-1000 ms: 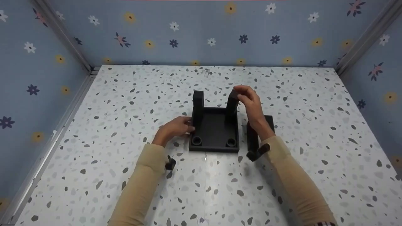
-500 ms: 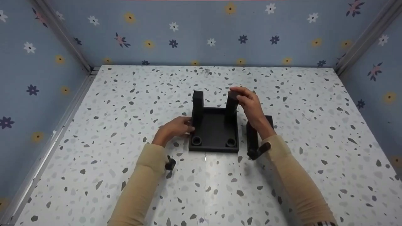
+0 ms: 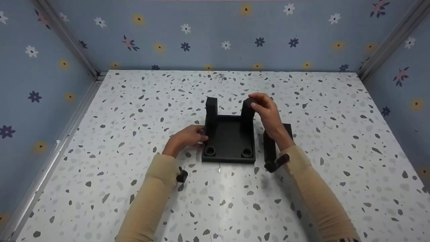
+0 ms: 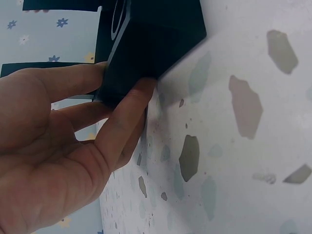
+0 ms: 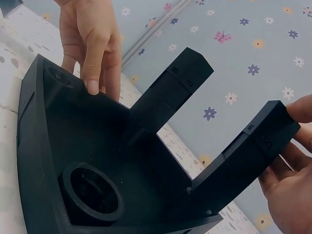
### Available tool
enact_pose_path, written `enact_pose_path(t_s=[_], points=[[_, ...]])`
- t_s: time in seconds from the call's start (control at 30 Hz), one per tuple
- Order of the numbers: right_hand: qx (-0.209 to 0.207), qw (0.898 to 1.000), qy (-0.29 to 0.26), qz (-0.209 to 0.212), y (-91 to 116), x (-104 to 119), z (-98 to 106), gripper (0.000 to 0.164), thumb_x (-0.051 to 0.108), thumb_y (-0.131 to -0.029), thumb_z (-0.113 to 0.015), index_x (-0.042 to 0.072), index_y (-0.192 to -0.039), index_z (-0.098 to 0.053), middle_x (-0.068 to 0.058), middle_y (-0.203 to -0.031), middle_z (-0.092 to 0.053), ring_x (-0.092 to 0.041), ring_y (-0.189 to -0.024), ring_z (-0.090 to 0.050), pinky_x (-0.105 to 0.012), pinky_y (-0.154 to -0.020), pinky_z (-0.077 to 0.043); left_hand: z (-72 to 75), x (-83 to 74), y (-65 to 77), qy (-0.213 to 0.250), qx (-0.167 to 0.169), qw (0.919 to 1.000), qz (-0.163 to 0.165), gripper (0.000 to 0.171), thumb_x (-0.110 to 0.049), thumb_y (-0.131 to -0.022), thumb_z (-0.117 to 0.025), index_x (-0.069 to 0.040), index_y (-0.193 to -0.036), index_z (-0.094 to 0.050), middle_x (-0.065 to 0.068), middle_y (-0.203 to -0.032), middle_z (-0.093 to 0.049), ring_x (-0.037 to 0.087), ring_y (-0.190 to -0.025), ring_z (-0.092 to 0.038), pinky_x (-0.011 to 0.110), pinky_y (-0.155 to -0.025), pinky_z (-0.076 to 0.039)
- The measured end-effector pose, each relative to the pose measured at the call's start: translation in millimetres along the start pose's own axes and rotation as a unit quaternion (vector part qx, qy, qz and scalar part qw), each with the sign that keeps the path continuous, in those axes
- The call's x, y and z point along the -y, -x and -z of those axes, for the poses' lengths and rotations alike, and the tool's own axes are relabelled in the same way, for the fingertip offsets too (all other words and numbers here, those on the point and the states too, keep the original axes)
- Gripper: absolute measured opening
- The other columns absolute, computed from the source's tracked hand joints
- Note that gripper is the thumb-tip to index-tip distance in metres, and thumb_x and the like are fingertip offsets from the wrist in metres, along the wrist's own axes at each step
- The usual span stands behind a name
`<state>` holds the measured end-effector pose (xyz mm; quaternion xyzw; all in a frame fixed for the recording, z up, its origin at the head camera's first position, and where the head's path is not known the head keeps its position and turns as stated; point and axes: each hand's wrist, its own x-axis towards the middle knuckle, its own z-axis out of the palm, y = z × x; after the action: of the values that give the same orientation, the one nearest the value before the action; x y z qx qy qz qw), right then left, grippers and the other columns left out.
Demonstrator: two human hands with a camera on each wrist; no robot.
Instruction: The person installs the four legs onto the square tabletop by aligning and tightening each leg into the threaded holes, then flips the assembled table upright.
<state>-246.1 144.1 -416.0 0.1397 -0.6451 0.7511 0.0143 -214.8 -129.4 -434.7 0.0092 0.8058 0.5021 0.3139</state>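
Note:
A square black panel (image 3: 229, 139) with a raised rim lies flat on the table, shaped like an upturned toy table top. Two black legs stand in its far corners, the left leg (image 3: 211, 109) and the right leg (image 3: 248, 113). Round sockets show in the near corners, a left socket (image 3: 210, 151) and a right socket (image 3: 247, 153). My left hand (image 3: 188, 136) grips the panel's left side, its thumb over the rim and fingers outside and under the edge. Near its top, the right leg (image 5: 248, 156) is pinched between the thumb and fingers of my right hand (image 3: 267, 109).
Two loose black legs lie just right of the panel, partly under my right forearm: a nearer leg (image 3: 269, 148) and a farther leg (image 3: 288, 129). The speckled white table (image 3: 134, 111) is bounded by blue flowered walls (image 3: 215, 30) at the back and both sides.
The right hand's fingers have shifted around the top of the right leg, and the leg has turned slightly in its corner. The left hand and panel stay in place.

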Motion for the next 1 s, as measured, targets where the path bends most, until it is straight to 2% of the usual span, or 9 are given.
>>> enact_pose_path(t_s=[0.33,0.83,1.0], points=[[-0.021,0.999,0.045,-0.013,1,1,0,0.036,0.01,-0.091,-0.063,-0.005,-0.122,-0.051,-0.005,-0.114,-0.054,-0.017,-0.101,-0.052,-0.027,-0.088,-0.046,0.7,-1.6,2.4,-0.008,-0.001,1.0,-0.004,0.057,-0.005,-0.095,-0.051,-0.004,-0.149,-0.03,0.019,-0.13,-0.053,0.029,-0.117,-0.056,0.036,-0.098,-0.051],[-0.04,0.993,0.106,-0.024,6,2,-2,0.033,0.013,-0.089,-0.066,0.003,-0.116,-0.05,-0.002,-0.111,-0.052,-0.017,-0.105,-0.053,-0.029,-0.091,-0.046,0.7,-0.7,0.9,-0.01,0.0,0.9999,-0.001,0.057,-0.006,-0.096,-0.052,-0.004,-0.149,-0.031,0.018,-0.131,-0.053,0.028,-0.118,-0.056,0.036,-0.099,-0.05],[-0.046,0.991,0.126,-0.026,12,14,-10,0.036,0.012,-0.089,-0.066,-0.001,-0.117,-0.048,-0.004,-0.112,-0.053,-0.018,-0.106,-0.054,-0.027,-0.089,-0.048,0.9,-0.7,-0.9,-0.026,-0.008,0.9995,0.012,0.058,-0.009,-0.095,-0.054,-0.007,-0.149,-0.031,0.015,-0.13,-0.054,0.025,-0.116,-0.057,0.037,-0.1,-0.049]])
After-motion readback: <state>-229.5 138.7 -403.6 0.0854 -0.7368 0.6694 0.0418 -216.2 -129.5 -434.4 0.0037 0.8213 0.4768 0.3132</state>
